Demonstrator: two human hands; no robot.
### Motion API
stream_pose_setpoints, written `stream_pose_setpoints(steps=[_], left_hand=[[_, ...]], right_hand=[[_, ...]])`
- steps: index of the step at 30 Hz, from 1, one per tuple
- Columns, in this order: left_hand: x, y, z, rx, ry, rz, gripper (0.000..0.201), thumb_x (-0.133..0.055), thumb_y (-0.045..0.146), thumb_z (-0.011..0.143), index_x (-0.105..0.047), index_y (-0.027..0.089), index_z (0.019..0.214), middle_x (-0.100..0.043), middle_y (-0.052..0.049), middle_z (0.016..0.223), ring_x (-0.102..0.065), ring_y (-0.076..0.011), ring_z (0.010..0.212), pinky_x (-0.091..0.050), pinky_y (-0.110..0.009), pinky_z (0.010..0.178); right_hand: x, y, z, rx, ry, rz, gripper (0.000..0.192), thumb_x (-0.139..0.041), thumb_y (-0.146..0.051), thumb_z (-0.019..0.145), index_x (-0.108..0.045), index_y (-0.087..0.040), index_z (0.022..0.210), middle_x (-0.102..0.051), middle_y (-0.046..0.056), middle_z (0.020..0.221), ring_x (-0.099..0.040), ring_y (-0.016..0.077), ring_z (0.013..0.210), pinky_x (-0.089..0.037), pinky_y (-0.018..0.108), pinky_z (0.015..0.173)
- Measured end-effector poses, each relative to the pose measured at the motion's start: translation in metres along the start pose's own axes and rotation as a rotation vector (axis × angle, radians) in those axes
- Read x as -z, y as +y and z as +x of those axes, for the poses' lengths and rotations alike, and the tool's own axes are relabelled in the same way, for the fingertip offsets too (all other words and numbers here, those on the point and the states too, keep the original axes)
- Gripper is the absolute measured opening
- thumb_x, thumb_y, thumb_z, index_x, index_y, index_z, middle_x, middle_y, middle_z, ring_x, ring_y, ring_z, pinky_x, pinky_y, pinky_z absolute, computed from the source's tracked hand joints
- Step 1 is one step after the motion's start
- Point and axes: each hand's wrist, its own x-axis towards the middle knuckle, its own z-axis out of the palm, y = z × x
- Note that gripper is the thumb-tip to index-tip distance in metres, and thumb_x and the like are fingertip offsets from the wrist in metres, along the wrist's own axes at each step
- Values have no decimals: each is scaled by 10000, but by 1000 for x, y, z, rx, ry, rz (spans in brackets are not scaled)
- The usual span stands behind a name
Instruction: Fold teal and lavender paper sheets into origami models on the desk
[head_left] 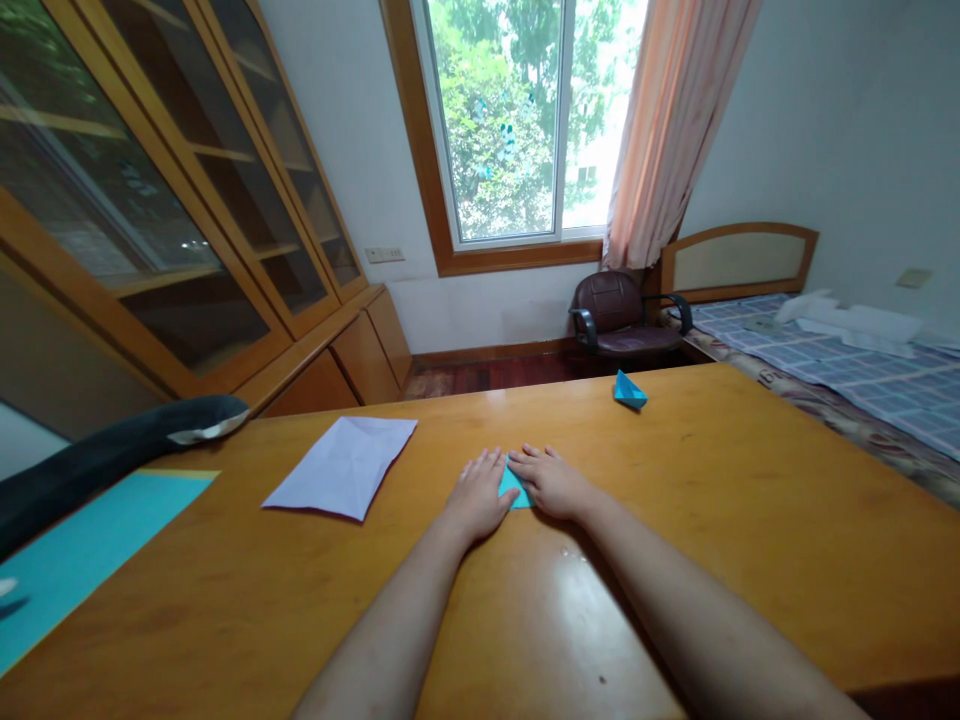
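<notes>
A small piece of folded blue paper (519,497) lies flat on the wooden table (300,620), partly covered by both hands. My left hand (478,492) presses on its left side with the fingers stretched out. On the right side of the paper rests my right hand (551,480), also flat with fingers extended. Between the hands a blue triangular part shows; the rest is hidden under the palms and fingers. Farther back to the right stands a folded blue paper boat (630,391), apart from the hands.
A creased pale lilac paper sheet (345,468) lies left of the hands. At the far left are a blue sheet with a yellow border (97,550) and a dark curved object (112,450). A brown armchair (622,315) and a bed (847,370) stand beyond the table.
</notes>
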Motion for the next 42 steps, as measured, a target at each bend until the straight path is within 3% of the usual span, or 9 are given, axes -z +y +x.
stream_pose_setpoints(steps=[6,12,19,25,34,42], left_hand=[[1,-4,2,9,-44,-47,820,-472,573,792,-248,158,1462,-213,-98,1540,-175,-268,1417,-154,-432,1148],[2,-6,5,15,-69,-67,936,-544,639,716,-260,143,1458,-195,-122,1540,-170,-292,1416,-162,-425,1148],[6,-5,7,50,-83,-75,984,-597,649,671,-273,147,1453,-149,-139,1548,-128,-313,1420,-174,-428,1142],[9,-2,7,70,-95,-80,990,-605,655,665,-269,163,1456,-135,-131,1551,-118,-313,1422,-172,-435,1142],[11,-1,7,60,-108,-63,984,-596,638,674,-266,140,1456,-151,-157,1544,-123,-327,1419,-169,-442,1139],[11,-1,7,58,-112,-60,996,-578,660,676,-238,156,1465,-138,-152,1547,-119,-326,1419,-166,-442,1139]], right_hand=[[0,9,1,58,83,-52,331,-501,-235,848,-671,-312,1122,-520,70,1359,-460,308,1239,-316,541,1017],[4,6,0,117,83,-57,258,-560,-286,838,-722,-314,1036,-599,73,1246,-534,262,1116,-363,394,980],[13,-7,-6,-112,-27,-92,331,-511,-389,863,-639,-376,1168,-482,44,1388,-413,311,1251,-298,458,1022],[10,-13,-1,-198,-62,-156,446,-508,-407,851,-520,-373,1295,-402,93,1432,-353,332,1282,-272,540,1009],[2,-13,14,-328,-39,-171,500,-458,-354,859,-426,-410,1355,-334,75,1476,-281,326,1340,-217,557,1033],[-4,-18,14,-356,8,-199,529,-407,-341,878,-370,-336,1406,-317,90,1489,-258,312,1348,-186,552,1055]])
